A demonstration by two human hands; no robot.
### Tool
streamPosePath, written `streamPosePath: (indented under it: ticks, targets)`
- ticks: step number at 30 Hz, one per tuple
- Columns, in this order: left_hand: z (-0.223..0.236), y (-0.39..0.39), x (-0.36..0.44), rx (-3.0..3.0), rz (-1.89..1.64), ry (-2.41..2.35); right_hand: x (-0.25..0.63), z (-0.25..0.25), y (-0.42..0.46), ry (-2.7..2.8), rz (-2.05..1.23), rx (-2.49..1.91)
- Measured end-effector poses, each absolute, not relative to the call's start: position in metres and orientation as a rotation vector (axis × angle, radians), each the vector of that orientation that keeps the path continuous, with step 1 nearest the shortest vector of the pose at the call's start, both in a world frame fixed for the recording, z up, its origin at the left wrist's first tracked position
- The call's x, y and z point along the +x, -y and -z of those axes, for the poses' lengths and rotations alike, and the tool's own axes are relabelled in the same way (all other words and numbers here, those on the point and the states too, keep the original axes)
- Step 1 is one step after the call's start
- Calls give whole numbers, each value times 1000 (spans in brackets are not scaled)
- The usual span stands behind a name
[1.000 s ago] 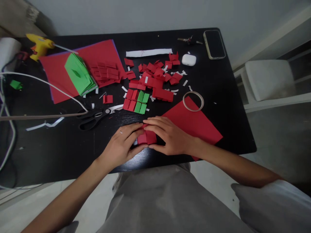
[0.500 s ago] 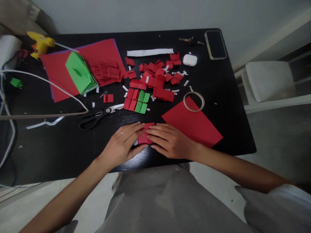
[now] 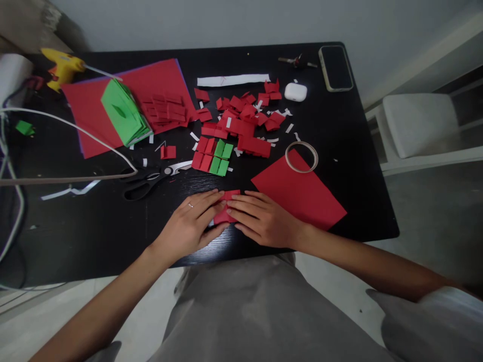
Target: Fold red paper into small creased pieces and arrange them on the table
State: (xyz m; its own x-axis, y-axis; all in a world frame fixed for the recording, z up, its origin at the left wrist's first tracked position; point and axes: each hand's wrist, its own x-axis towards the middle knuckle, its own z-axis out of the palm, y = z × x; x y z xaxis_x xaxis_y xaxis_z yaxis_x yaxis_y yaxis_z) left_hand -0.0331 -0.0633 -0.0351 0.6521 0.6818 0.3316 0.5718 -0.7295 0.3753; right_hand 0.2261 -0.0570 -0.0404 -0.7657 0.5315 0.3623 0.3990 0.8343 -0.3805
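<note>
Near the table's front edge, red folded paper pieces lie between my two hands, partly covered by the fingers. My left hand rests flat on their left side, fingers stretched out and a ring on one. From the right, my right hand lays its extended fingers over the other side. The fingertips of both hands almost meet. A bit of white shows at the pieces' lower left. Just beyond the hands sits a block of red and green folded squares. A red paper sheet lies beside my right hand.
A tape roll overlaps the sheet. Black-handled scissors lie left, under a cable. Behind are heaped red folded pieces, a green paper stack, a glue gun, a white case and a phone.
Both hands stay over the red paper pieces, with only slight finger shifts. The view has moved a tiny amount; the other things lie where they were.
</note>
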Motion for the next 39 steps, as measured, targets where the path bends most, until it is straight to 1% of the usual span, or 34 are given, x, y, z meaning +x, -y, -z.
streamPosePath:
  ticks: [4, 11, 17, 22, 29, 33, 36, 39]
  targets:
    - [36, 63, -34, 2627, -662, -1016, 225, 39, 58, 2558, -437, -705]
    - [35, 63, -33, 2620, -651, -1029, 224, 38, 59, 2603, -426, -744]
    - [32, 62, -33, 2649, -636, -1006, 226, 40, 59, 2604, -384, -714]
    - [29, 59, -36, 2657, -605, -969, 228, 41, 58, 2611, -288, -678]
    - [31, 59, -38, 2618, -626, -973, 228, 40, 59, 2619, -328, -691]
    - [33, 61, -37, 2574, -621, -1002, 227, 39, 59, 2572, -460, -734]
    - [32, 61, -37, 2547, -624, -1031, 226, 36, 57, 2431, -619, -777]
    - [30, 59, -36, 2562, -628, -1021, 223, 32, 52, 2293, -674, -889]
